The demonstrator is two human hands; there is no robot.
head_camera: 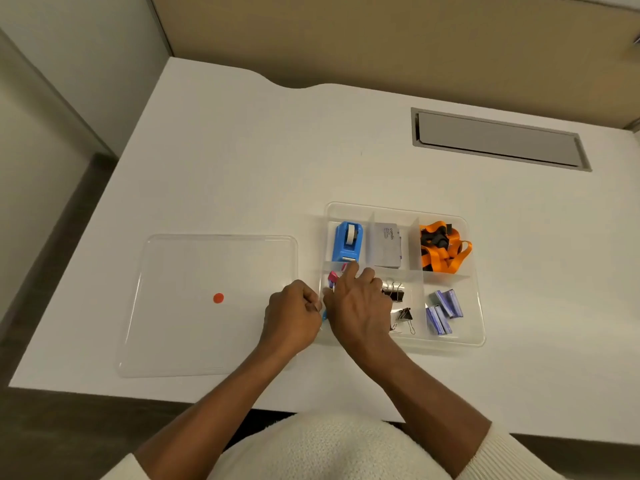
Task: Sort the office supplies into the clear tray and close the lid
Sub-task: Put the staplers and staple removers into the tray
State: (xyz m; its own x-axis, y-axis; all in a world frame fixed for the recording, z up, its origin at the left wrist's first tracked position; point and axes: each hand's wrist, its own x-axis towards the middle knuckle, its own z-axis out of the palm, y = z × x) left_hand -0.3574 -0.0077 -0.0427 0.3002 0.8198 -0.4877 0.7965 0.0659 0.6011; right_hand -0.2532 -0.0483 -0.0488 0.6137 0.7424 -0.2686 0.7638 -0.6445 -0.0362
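Left hand (292, 315): curled into a loose fist at the tray's near-left edge, fingers tucked in; whether anything is pinched inside cannot be told.
Right hand (360, 306): palm down over the tray's near-left compartment, index finger stretched toward the far side, other fingers bent; no object seen gripped.
Hands together: knuckles almost touching, a sliver of something blue (324, 315) showing between them.
Small pink and blue pieces (332, 279): in the near-left compartment, just beyond the right hand, mostly hidden by it.
Tray (479, 306): clear, six compartments in two rows, on the worktop to the right of centre, uncovered.
Tape dispenser (347, 242): blue, far-left compartment, just beyond the right index fingertip.
Grey box (388, 244): far-middle compartment, lying flat.
Lanyard (445, 247): orange with black parts, bundled in the far-right compartment.
Binder clips (398, 299): black, near-middle compartment, partly behind the right hand.
Staple boxes (445, 311): several small blue-purple packs, near-right compartment.
Lid (207, 306): clear, lying flat on the worktop just left of the tray, an orange-red dot (218, 298) on it.
Worktop (242, 168): white, with a grey cable hatch (498, 139) at far right.
Sleeves (502, 455): cream knit, pushed up the forearms.
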